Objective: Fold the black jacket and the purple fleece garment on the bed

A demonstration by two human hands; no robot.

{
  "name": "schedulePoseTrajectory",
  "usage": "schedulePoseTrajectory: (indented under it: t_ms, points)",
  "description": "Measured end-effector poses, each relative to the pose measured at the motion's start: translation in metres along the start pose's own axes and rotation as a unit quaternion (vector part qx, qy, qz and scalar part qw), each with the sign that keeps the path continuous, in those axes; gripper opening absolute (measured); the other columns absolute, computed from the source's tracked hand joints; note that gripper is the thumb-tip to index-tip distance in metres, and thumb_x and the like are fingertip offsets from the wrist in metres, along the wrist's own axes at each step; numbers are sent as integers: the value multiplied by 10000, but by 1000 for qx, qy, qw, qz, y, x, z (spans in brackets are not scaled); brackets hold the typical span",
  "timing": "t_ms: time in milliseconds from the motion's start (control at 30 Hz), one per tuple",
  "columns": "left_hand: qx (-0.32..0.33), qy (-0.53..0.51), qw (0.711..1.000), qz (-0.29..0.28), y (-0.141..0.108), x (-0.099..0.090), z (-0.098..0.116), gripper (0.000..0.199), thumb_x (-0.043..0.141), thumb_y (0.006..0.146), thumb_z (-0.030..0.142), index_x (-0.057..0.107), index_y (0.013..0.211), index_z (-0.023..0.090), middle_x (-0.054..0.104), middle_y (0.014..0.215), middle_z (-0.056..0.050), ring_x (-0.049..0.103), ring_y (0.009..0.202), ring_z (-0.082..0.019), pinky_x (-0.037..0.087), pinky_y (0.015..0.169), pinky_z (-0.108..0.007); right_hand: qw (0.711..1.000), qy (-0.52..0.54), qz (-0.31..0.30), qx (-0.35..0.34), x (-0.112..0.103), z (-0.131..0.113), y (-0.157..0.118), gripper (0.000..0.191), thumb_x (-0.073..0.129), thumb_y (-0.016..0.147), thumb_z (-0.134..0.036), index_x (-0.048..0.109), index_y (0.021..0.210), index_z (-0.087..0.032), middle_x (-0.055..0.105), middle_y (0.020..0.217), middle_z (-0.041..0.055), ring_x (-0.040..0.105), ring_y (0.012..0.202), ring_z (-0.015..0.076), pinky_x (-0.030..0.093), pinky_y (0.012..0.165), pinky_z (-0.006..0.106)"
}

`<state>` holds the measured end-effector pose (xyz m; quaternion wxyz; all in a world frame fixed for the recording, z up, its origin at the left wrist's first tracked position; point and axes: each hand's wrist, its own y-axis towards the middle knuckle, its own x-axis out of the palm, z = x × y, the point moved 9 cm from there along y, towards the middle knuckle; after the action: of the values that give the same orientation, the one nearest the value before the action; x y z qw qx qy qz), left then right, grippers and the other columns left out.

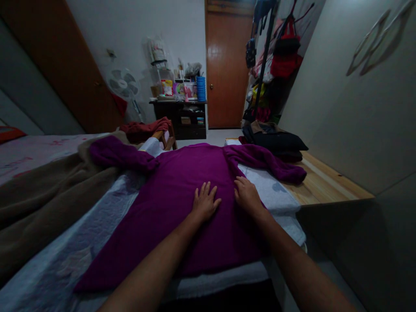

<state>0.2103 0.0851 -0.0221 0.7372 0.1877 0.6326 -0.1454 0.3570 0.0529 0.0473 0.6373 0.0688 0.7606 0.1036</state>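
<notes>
A purple long-sleeved top [182,186] lies spread out, its neck end away from me and its sleeves out to both sides. My left hand [204,203] rests flat on the middle of it, fingers spread. Close to the top's right side edge, my right hand [247,195] touches the fabric with its fingers slightly bent and the thumb apart from them. Neither hand visibly holds any cloth. Under the top is a pale patterned cover [107,225]. The left sleeve lies partly over a brown blanket [58,190].
Dark folded clothes [276,141] are stacked on a wooden board [325,182] at the right, beside a pale cabinet [351,112]. Reddish cloth [146,128] drapes over a wooden frame at the far left. Behind are a fan [123,84], a dark shelf unit [180,119] and a door [229,69].
</notes>
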Motion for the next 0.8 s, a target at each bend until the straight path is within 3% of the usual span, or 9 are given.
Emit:
schedulePoseTrajectory:
  t_ms: [67,133,300,533,633,800]
  points:
    - [-3,-3,1000,-10,6,7,4,636,305,930,591,351,1475,266,252,1579,-91,176,1454,-305,174,1142,-549,999,-33,-27,2,5,13,1,422,428,895,-203,548,1294,-140,420,1479,119,331,1373,278,301,1086,387]
    - [-3,-2,1000,-17,7,14,5,649,301,920,614,358,1472,277,293,1564,-88,191,1447,-322,164,1140,-558,997,-51,-56,14,10,27,-1,440,436,886,-188,528,1315,-155,390,1497,125,365,1345,292,331,1051,392]
    - [1,5,1000,-6,4,20,5,662,291,912,629,364,1469,280,325,1549,-87,195,1442,-339,156,1137,-564,995,-50,-40,80,0,55,-5,573,541,854,-274,414,1396,-139,555,1299,165,528,1149,288,395,950,354]
    - [19,14,1000,-19,0,15,16,624,323,930,547,345,1478,251,319,1547,-112,214,1435,-332,162,1135,-569,974,62,-123,179,-7,77,-10,442,545,857,-436,580,1188,-146,683,1065,136,639,956,262,439,755,304]
    - [55,-7,997,-53,-12,17,36,670,355,903,604,317,1488,281,268,1572,-91,177,1443,-353,150,1135,-583,968,101,-170,156,-7,78,-18,392,598,822,-405,627,1110,-141,692,1035,113,642,903,226,432,704,264]
    - [170,-45,981,-83,-45,24,98,757,331,869,696,244,1512,306,186,1601,-58,98,1458,-358,135,1137,-596,953,165,-229,109,-2,75,-49,413,661,768,-318,607,1135,-137,682,1003,81,617,804,177,422,633,227]
